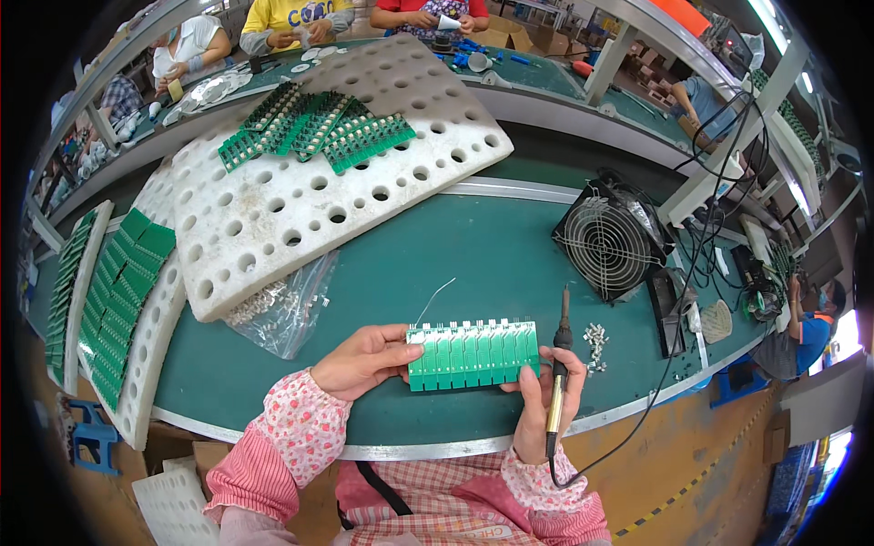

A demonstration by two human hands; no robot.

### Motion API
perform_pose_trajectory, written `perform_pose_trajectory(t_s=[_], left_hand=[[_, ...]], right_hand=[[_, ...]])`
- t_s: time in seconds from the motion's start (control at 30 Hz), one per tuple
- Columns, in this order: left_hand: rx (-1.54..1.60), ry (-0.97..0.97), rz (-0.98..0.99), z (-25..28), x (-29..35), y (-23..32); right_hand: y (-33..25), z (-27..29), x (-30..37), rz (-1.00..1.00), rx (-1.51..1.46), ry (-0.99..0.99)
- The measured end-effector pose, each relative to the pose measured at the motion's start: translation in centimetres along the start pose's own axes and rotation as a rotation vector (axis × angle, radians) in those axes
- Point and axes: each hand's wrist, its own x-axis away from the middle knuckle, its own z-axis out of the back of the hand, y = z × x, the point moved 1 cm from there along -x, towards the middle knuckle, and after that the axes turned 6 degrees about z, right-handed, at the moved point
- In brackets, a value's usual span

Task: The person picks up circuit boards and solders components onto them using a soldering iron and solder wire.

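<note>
My left hand (369, 361) is closed on the left end of a green circuit board panel (473, 357), held just above the table's front edge. Pale metal pins stick up along the board's far edge. A thin silvery wire (437, 298), which looks like solder, rises beside my left fingers; where it is held is hidden. My right hand (543, 405) grips a soldering iron (556, 400) with its tip pointing up and away from the board. The right thumb also presses on the board's right end.
A white foam slab (355, 191) with holes carries several boards (314, 127). Beside it are a plastic bag of small parts (287, 309) and foam racks of green boards (123, 300). Right of my hands lie loose parts (595, 348), a black fan (610, 238) and cables. People work opposite.
</note>
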Motion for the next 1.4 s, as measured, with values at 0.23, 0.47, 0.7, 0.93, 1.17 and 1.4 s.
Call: perform_pose_trajectory(t_s=[0.23,0.47,0.7,0.93,1.17,1.4], left_hand=[[0.019,-0.012,0.011,0.4,-0.3,-0.2],[0.058,0.019,0.010,0.3,-0.1,0.1],[0.051,0.029,0.002,0.4,-0.2,-0.1],[-0.012,0.023,-0.025,0.4,0.1,-0.2],[-0.169,0.090,-0.092,0.0,0.9,0.3],[-0.245,0.043,-0.133,0.4,0.5,0.2]], right_hand=[[0.0,0.2,0.0,-0.051,-0.023,-0.001],[0.2,0.2,0.0,-0.123,-0.054,-0.026],[0.4,0.4,0.0,-0.129,-0.064,-0.017],[0.5,0.7,0.0,-0.097,-0.061,-0.033],[0.4,0.4,0.2,-0.105,-0.073,-0.029],[0.4,0.6,0.0,-0.071,-0.070,-0.002]])
